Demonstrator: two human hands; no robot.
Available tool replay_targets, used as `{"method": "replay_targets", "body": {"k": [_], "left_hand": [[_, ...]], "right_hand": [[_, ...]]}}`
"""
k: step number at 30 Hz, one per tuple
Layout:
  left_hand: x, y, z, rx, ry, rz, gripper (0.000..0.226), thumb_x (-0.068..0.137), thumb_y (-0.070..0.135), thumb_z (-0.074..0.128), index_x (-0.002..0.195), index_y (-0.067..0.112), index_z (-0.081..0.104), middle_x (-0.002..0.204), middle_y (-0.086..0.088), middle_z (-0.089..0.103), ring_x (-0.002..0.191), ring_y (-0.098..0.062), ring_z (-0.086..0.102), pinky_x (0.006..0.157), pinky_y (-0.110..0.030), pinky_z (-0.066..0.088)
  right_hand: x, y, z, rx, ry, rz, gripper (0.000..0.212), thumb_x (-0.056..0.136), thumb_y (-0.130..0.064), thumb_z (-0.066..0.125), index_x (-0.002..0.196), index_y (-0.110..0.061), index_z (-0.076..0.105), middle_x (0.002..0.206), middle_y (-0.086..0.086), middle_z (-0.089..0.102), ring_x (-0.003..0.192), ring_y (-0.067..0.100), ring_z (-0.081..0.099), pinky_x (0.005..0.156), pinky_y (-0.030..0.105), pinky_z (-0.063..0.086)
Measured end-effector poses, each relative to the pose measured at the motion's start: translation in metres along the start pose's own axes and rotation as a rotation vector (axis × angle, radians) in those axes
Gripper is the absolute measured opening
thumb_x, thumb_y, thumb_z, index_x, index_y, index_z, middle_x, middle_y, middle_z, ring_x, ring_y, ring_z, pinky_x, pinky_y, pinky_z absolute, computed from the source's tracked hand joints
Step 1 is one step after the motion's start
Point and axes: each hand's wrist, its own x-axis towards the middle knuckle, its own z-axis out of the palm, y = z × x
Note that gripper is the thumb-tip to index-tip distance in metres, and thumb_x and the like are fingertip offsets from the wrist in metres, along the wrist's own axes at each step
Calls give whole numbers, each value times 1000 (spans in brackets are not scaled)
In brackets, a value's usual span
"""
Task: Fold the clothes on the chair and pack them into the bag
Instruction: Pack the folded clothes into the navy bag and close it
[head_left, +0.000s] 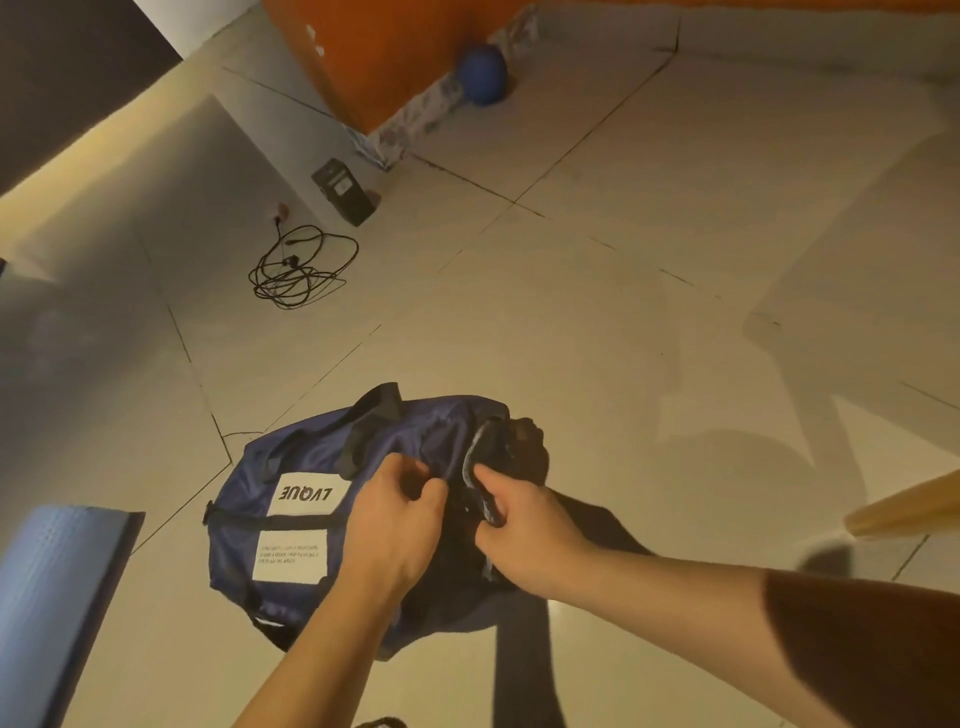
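A navy duffel bag (291, 467) with white labels lies on the tiled floor in front of me. My left hand (392, 512) pinches the bag's blue fabric at the edge of its opening. My right hand (519, 514) grips a dark garment (519, 441) with a grey edge that sits partly in the opening. More dark cloth (524, 649) trails from under my right forearm down toward me. The inside of the bag is hidden by my hands and the cloth.
A blue mat (52, 597) lies at the lower left. A coiled black cable (301, 270) and a small black box (345, 189) lie on the floor beyond. An orange cabinet (395, 57) and blue ball (483, 73) stand at the back. A wooden chair leg (904, 509) juts in at right.
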Motion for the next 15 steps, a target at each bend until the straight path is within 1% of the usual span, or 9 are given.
{"method": "replay_targets", "body": {"k": [1, 4, 5, 7, 9, 11, 13, 14, 15], "left_hand": [[0, 4, 0, 29, -6, 20, 18, 95, 43, 63, 95, 25, 60, 87, 7, 69, 77, -8, 63, 62, -23, 43], [3, 16, 7, 205, 23, 91, 35, 88, 62, 66, 80, 29, 59, 73, 11, 66, 66, -5, 62, 58, -24, 43], [6, 15, 10, 259, 35, 102, 36, 87, 61, 67, 74, 30, 58, 67, 10, 65, 63, -6, 62, 56, -25, 43], [13, 8, 17, 351, 58, 132, 40, 90, 56, 66, 65, 27, 57, 60, 9, 60, 62, -15, 61, 54, -29, 45], [19, -3, 23, 402, 92, 160, 38, 92, 53, 61, 65, 26, 58, 64, 6, 60, 73, -23, 63, 55, -34, 52], [20, -9, 27, 390, 116, 160, 35, 91, 52, 58, 69, 26, 63, 70, 5, 62, 78, -25, 64, 59, -39, 56], [20, -12, 29, 341, 119, 152, 33, 92, 51, 58, 73, 26, 67, 73, 5, 65, 80, -24, 65, 62, -41, 59], [20, -14, 30, 318, 117, 146, 33, 92, 50, 58, 72, 25, 68, 72, 5, 65, 81, -24, 66, 63, -40, 59], [20, -15, 30, 295, 112, 142, 33, 92, 48, 59, 70, 25, 67, 69, 5, 64, 80, -25, 66, 62, -39, 57]], "right_hand": [[-1, 0, 0, 0, -31, 4, 70, 92, -26, 60, 157, -33, 35, 117, -11, 70, 103, 8, 66, 85, 20, 52], [0, 0, -4, 63, -104, 15, 50, 91, -24, 59, 140, -32, 53, 86, -12, 66, 76, 7, 64, 69, 27, 55], [1, 1, -7, 114, -131, 19, 48, 91, -20, 57, 137, -33, 55, 82, -6, 67, 76, 13, 65, 72, 33, 56], [0, 4, -11, 240, -196, 42, 60, 92, -10, 52, 144, -40, 50, 90, 5, 71, 88, 23, 70, 86, 37, 60], [2, 8, -14, 322, -208, 80, 66, 92, 0, 49, 146, -38, 48, 88, 2, 72, 90, 20, 71, 86, 32, 61], [9, 10, -19, 345, -124, 159, 58, 90, 7, 49, 138, -23, 60, 80, 1, 71, 77, 20, 72, 71, 28, 60], [30, 20, -28, 333, 33, 252, 41, 88, 11, 47, 116, -11, 68, 74, 7, 70, 62, 22, 69, 60, 28, 57], [46, 27, -33, 294, 120, 284, 34, 88, 10, 47, 107, -8, 69, 74, 9, 70, 61, 23, 69, 61, 31, 59], [63, 35, -38, 230, 199, 305, 29, 88, 6, 50, 101, -11, 69, 78, 10, 72, 68, 25, 71, 69, 34, 61]]}}
